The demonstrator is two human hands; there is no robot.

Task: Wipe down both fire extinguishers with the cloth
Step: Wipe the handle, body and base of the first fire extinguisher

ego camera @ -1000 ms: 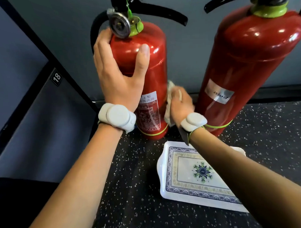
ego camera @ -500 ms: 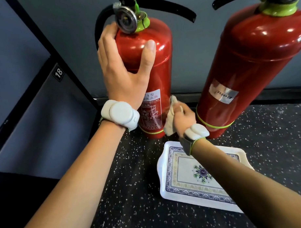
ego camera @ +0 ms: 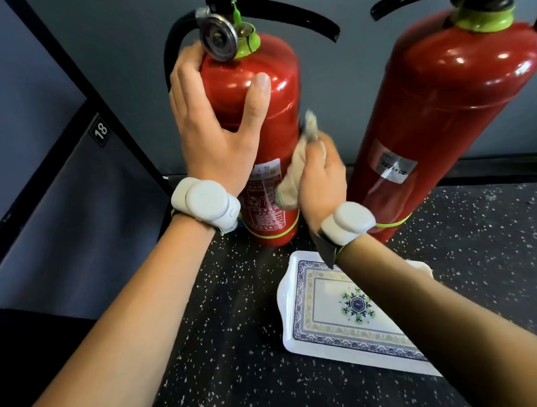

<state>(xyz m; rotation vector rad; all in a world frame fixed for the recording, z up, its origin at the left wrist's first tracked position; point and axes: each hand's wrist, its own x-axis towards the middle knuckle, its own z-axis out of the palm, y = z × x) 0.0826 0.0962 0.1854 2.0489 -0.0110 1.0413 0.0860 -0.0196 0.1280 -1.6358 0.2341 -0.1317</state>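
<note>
Extinguishers stand side by side on a dark speckled surface against a grey wall. The left hand grips the shoulder of the left extinguisher, fingers curled round its far side below the gauge and thumb on the front. The right hand, blurred, holds the pale cloth bunched in curled fingers against that cylinder's right flank, beside its label. The right extinguisher stands untouched. A patterned tray lies in front.

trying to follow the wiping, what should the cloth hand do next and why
Probably slide the cloth up the right side of the left extinguisher: the right hand holds it low beside the label, while the left hand grips the top, steadying it.
</note>
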